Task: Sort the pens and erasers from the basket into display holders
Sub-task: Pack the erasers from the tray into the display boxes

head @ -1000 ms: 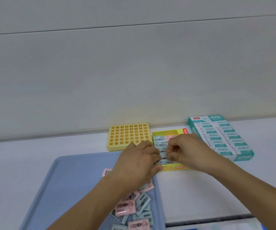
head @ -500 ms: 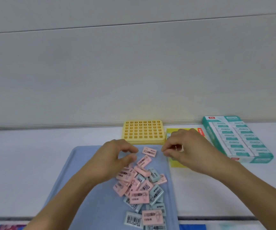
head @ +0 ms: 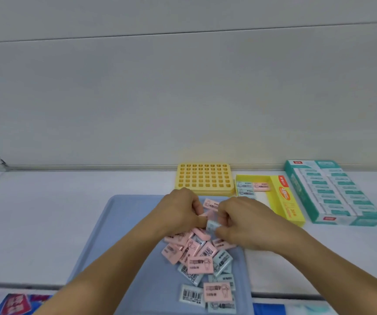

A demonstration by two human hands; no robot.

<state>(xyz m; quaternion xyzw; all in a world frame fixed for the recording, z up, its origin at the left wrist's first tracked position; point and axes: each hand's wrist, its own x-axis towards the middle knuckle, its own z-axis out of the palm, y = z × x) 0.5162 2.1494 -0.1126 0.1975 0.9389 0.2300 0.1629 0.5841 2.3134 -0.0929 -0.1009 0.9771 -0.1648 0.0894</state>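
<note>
Over the blue tray (head: 124,223), one pale-blue eraser (head: 212,226) is pinched by left hand (head: 178,214) and right hand (head: 246,223); three erasers (head: 251,187) are counted in yellow box (head: 285,205).

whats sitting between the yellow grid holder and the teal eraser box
In the head view, an open yellow eraser box lies between the yellow grid holder and the teal eraser box, holding a few erasers.

A white shelf (head: 58,223) across the lower frame carried a blue tray (head: 119,235) at centre, a yellow grid holder (head: 204,179) behind it, and yellow (head: 285,201) and teal (head: 332,192) eraser boxes at right.
</note>
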